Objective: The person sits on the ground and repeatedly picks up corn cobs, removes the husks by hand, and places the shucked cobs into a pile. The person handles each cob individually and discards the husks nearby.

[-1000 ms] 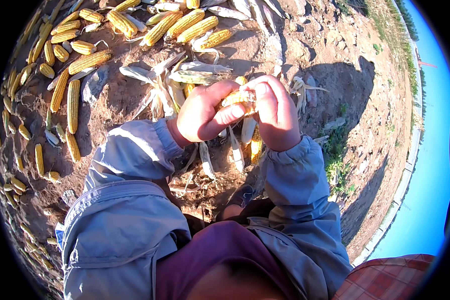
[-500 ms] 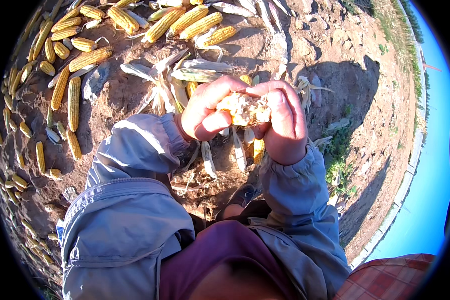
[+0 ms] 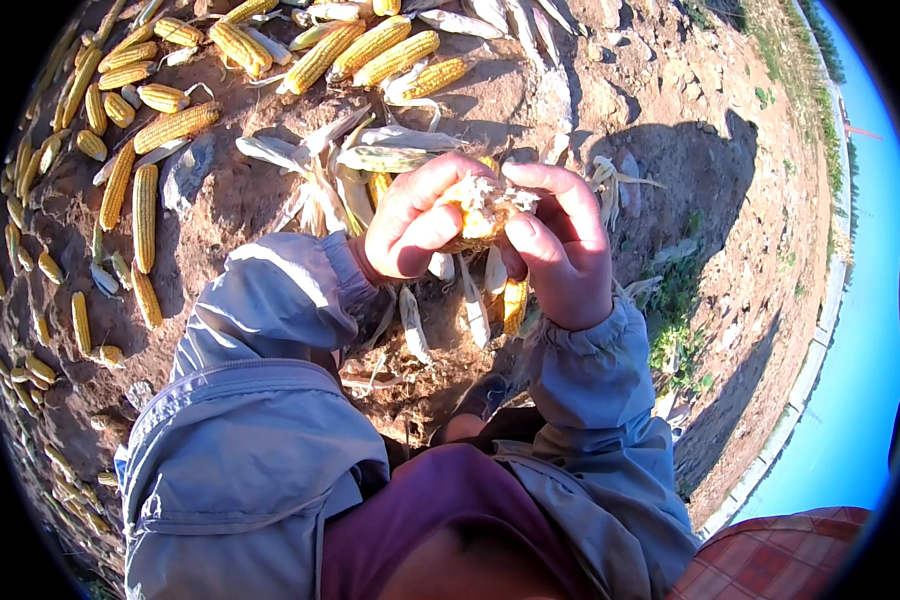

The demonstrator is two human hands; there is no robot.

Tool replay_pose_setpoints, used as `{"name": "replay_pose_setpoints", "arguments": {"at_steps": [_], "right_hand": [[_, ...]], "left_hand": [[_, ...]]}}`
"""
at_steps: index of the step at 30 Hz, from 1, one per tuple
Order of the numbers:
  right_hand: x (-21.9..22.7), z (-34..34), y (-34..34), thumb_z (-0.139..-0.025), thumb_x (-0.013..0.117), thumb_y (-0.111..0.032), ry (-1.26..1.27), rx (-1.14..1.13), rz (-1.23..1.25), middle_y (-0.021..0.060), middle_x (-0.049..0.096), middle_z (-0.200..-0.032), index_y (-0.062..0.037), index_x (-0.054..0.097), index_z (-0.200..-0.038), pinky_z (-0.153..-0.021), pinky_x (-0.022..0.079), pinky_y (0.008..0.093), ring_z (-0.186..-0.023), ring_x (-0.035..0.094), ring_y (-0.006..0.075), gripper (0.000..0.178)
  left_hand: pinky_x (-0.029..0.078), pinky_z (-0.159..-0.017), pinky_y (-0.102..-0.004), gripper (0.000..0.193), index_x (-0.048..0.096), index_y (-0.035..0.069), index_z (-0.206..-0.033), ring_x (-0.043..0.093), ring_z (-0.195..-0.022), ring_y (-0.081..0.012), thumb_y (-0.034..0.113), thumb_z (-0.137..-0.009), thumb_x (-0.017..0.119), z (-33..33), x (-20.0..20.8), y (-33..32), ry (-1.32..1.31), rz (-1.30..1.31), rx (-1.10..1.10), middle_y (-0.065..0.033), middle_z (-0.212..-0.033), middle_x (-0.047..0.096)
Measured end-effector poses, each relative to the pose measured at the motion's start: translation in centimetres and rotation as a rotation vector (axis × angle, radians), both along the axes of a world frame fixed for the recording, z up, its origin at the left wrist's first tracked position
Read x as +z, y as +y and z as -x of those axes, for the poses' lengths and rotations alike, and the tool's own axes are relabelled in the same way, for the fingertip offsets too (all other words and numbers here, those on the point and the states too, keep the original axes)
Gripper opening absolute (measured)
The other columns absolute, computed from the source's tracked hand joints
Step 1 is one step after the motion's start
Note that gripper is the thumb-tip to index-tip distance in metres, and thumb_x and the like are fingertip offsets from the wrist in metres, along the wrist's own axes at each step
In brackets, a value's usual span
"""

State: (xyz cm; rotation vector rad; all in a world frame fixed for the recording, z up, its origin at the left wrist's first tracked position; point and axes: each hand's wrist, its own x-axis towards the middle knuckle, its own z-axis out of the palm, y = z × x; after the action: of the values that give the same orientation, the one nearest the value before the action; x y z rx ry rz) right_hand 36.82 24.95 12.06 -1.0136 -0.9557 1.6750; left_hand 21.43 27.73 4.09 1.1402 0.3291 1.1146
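A short, broken piece of corn cob [image 3: 486, 212], yellow with a ragged, whitish, torn face, is held up in front of me between both hands. My left hand [image 3: 417, 218] is closed round its left side, thumb pressed on the near side. Curled about its right end is my right hand [image 3: 567, 240], with the thumb tip against the cob and the index finger arched above it, parted from the thumb. Its other fingers are partly hidden behind. Below the hands, a yellow ear of corn [image 3: 515, 305] and pale husks [image 3: 475, 305] lie on the soil.
Many husked corn ears [image 3: 175, 128] lie over the ground at left and far side. A heap of dry husks [image 3: 335, 175] sits just beyond my left hand. Green weeds [image 3: 675, 345] grow at right. A red checked cloth [image 3: 780, 555] shows at lower right.
My right thumb and index finger have spread apart and the thumb has come lower on the cob piece. The piece has tilted slightly and shifted left with my left hand still round it.
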Motion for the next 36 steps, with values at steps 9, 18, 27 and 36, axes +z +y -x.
{"name": "replay_pose_setpoints", "arguments": {"at_steps": [9, 18, 27, 36], "right_hand": [[-0.8, -0.5, 0.5, -0.08, 0.058, -0.001, -0.432, -0.019, -0.188, 0.0052, 0.058, -0.087, -0.0001, 0.055, -0.096, -0.067, 0.046, 0.0219, -0.077, 0.057, 0.008, 0.016], [-1.7, 1.4, 2.1, -0.078, 0.047, -0.005, -0.558, 0.044, -0.46, 0.0081, 0.051, -0.086, -0.0025, 0.047, -0.083, -0.074, 0.04, 0.0273, -0.08, 0.048, 0.0144, 0.005], [-16.4, -11.2, 4.8, -0.082, 0.053, -0.025, 0.189, -0.167, 0.275, -0.0008, 0.057, -0.079, -0.0093, 0.057, -0.091, -0.061, 0.046, 0.0263, -0.067, 0.052, 0.0123, 0.018], [-15.0, -4.3, 10.4, -0.086, 0.05, -0.023, -0.254, -0.495, 0.556, 0.006, 0.057, -0.098, -0.0075, 0.052, -0.109, -0.074, 0.048, 0.0328, -0.092, 0.056, 0.0214, 0.028]], "left_hand": [[0.042, -0.076, -0.0294, 0.044, 0.05, 0.001, -0.107, 0.054, -0.086, -0.0152, 0.04, -0.088, 0.046, 0.3, -0.5, 0.3, 0.11, -0.028, 0.054, -0.0073, -0.092, 0.058], [0.042, -0.068, -0.0323, 0.036, 0.05, 0.003, -0.099, 0.055, -0.077, -0.0225, 0.037, -0.088, 0.046, 2.3, -0.5, 0.0, 0.258, -0.168, 0.156, -0.0103, -0.082, 0.055], [0.04, -0.073, -0.0337, 0.036, 0.049, 0.0, -0.101, 0.053, -0.082, -0.0243, 0.034, -0.089, 0.045, 5.5, -0.8, -1.3, 0.258, -0.161, 0.194, -0.0131, -0.086, 0.053], [0.04, -0.074, -0.0329, 0.04, 0.049, 0.0, -0.102, 0.052, -0.083, -0.0226, 0.037, -0.09, 0.042, 7.9, 0.8, -2.8, 0.172, -0.162, 0.156, -0.0118, -0.088, 0.053]]}}
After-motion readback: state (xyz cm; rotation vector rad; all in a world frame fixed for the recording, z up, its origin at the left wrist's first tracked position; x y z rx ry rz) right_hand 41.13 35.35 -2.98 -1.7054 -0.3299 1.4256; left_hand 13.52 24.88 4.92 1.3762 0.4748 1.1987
